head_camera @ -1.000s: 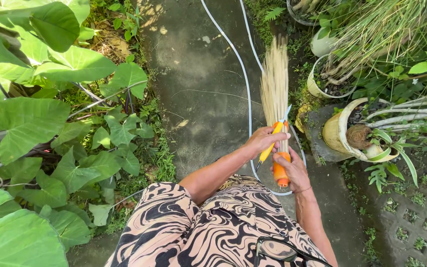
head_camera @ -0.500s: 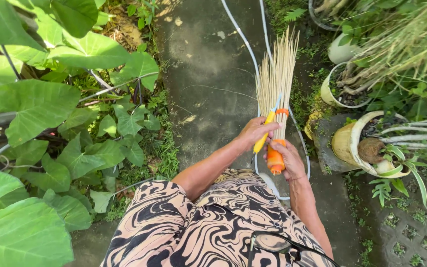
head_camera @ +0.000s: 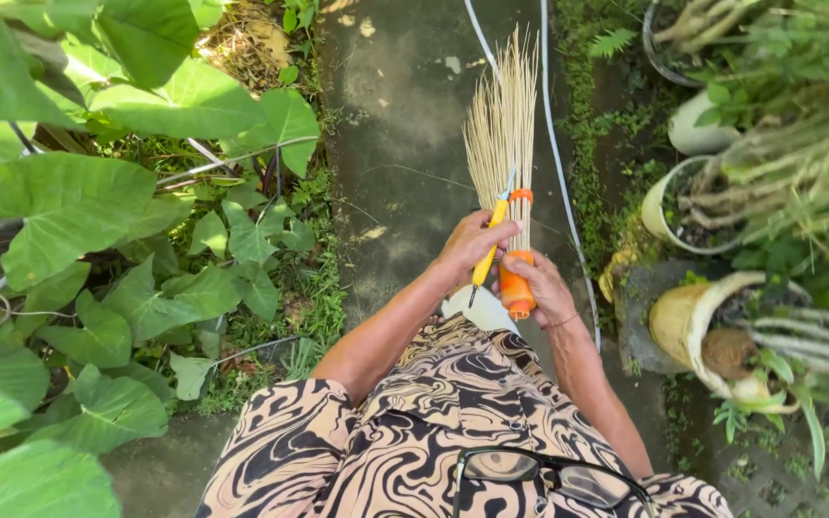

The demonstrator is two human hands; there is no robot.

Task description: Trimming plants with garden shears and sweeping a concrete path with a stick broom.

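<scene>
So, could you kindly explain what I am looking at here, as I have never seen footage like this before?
There is no machine: a person wears one camera on the head, and it looks down over their patterned shirt at their own two bare hands. The right hand grips the orange handle of a stick broom, whose pale bristles fan away from the body. The left hand holds a slim yellow-handled tool against the broom near its orange band. Below is a concrete path with a white hose running along it. Big-leaved plants stand on the left, and potted plants on the right. Glasses hang at the shirt front.
</scene>
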